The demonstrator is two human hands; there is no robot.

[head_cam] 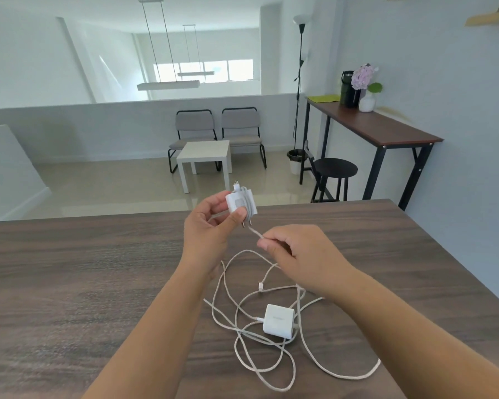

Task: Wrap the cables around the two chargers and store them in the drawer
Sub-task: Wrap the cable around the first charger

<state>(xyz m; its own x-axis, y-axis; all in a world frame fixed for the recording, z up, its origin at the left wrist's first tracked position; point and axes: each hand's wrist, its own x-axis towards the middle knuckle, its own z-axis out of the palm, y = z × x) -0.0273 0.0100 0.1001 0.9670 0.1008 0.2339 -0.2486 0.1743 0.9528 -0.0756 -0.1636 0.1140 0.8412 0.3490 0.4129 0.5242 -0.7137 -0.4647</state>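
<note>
Wood table (69,283): left hand (211,226) grips charger (239,201); right hand (297,251) pinches cable (255,233).

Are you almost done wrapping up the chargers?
Not yet. A few turns of cable already sit around the first charger, held up in the left hand. The right hand pinches the cable to wind more. The second charger lies on the table among loose cable loops, untouched. No drawer is in view.
</note>
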